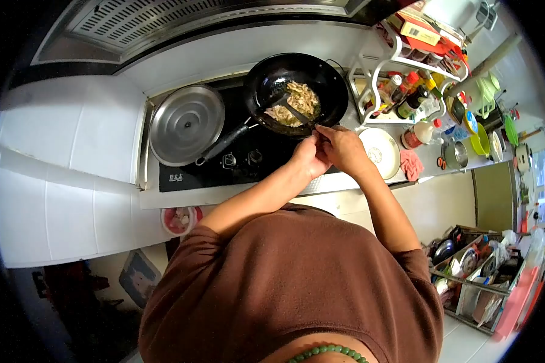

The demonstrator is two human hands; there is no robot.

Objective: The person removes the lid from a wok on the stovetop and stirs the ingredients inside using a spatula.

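Observation:
A black wok (269, 75) stands on the right part of the black stove (181, 178), with pale cooked pieces of food (303, 100) in it. A dark spatula (295, 111) reaches down into the food, its near end at my hands. My left hand (310, 157) and my right hand (343, 148) are close together at the wok's near rim. The fingers of both are closed round the spatula's handle end, which they mostly hide. The wok's long handle (224, 143) points to the lower left, untouched.
A metal lid (188, 124) lies on the stove's left side. Right of my hands are a white plate (381, 154), a pink cloth (412, 164) and a red-capped bottle (419, 134). A white rack (369, 72) with bottles stands behind. The range hood (133, 24) hangs above.

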